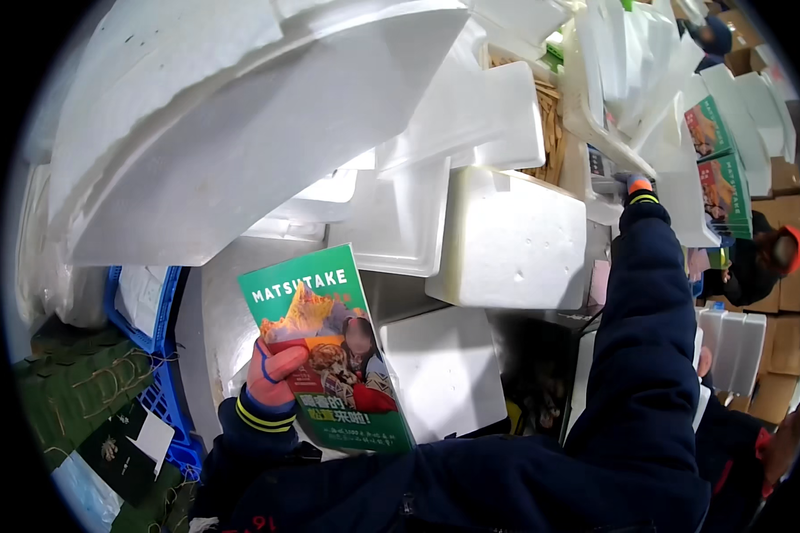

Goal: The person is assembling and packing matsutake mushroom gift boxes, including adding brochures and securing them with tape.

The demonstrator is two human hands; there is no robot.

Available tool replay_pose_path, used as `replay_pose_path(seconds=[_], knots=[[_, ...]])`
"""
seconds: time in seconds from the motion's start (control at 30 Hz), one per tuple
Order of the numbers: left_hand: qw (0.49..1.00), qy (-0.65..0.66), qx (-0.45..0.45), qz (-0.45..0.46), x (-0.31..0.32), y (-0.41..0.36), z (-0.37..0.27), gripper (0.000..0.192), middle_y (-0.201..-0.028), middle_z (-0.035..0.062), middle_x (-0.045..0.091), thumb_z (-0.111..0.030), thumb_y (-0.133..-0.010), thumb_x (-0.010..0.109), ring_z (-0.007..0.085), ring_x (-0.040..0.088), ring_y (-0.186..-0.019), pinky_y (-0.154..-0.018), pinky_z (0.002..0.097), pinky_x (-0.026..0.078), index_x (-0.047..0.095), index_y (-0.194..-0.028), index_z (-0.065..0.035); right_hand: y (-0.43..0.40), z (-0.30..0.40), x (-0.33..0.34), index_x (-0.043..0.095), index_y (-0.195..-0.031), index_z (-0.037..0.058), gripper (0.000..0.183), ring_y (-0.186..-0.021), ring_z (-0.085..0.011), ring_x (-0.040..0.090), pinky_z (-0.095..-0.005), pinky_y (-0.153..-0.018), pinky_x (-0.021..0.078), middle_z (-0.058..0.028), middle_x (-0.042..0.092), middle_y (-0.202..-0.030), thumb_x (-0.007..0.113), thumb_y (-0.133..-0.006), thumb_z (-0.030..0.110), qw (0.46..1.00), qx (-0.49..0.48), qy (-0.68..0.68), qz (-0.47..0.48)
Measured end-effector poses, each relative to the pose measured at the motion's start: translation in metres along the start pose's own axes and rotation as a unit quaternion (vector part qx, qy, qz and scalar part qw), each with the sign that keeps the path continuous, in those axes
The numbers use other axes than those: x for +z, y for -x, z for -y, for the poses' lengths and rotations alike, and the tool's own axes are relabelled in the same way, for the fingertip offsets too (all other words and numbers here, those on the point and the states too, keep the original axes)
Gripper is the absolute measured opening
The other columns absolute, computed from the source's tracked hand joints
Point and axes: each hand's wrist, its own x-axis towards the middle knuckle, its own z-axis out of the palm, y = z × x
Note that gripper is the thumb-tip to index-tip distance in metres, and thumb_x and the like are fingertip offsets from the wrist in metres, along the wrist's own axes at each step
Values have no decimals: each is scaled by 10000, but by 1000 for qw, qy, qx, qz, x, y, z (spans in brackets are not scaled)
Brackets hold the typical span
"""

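My left hand (277, 370), in an orange glove, grips the lower left edge of a flat green printed card package (337, 353). It is held tilted in front of my body. The printed side, with a mountain picture and writing, faces up. My right arm stretches away to the upper right. At its end my right hand (633, 183) is at a white foam box (603, 206), beside grey printed items (600, 163). Its fingers are mostly hidden, so whether they hold anything cannot be told.
White foam boxes and lids (513, 240) crowd the metal table (230, 280). Wooden sticks (550, 133) fill a foam box. Blue crates (163, 393) and a green woven cover (80, 380) lie left. Similar green packages (723, 193) stand right, near other people (750, 266).
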Motion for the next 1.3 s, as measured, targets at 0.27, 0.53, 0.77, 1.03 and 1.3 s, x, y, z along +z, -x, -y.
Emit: replay_pose_path(seconds=[0.27,0.53,0.77,1.03,1.3], knots=[[997,-70,16,6,-17,2,6,813,-1338,185,373,-238,-694,742,274,444,-1185,-980,370,390,290,-1342,-49,146,66,-148,668,-708,54,86,-495,-185,553,-326,-494,452,-65,604,-594,686,-650,115,957,-199,176,114],[705,-561,325,288,73,-14,-34,268,-1411,230,264,-194,-677,721,421,243,-1299,-1049,454,202,693,-919,-83,485,234,-77,632,-704,39,151,-625,-311,593,-375,-627,474,-171,594,-675,622,-676,187,715,-609,120,321],[960,-241,53,129,9,8,11,328,-944,101,644,-59,-733,666,225,626,-842,-737,295,495,592,-1047,0,332,213,-6,648,-981,27,247,-745,-99,585,-248,-731,469,-49,661,-866,573,-854,225,852,-378,-263,248],[996,47,73,-30,-48,0,24,564,-939,191,611,-309,-743,691,323,632,-783,-634,393,557,473,-1147,19,124,190,88,615,-947,62,359,-483,-193,543,-316,-452,449,-97,614,-683,578,-814,393,956,-90,-209,184],[998,16,56,-12,-50,-1,18,541,-917,200,611,-313,-720,717,314,635,-789,-626,408,560,516,-1116,-5,106,230,94,631,-1034,105,444,-1010,-333,552,-377,-845,432,-151,600,-1088,493,-807,461,971,-206,60,101]])
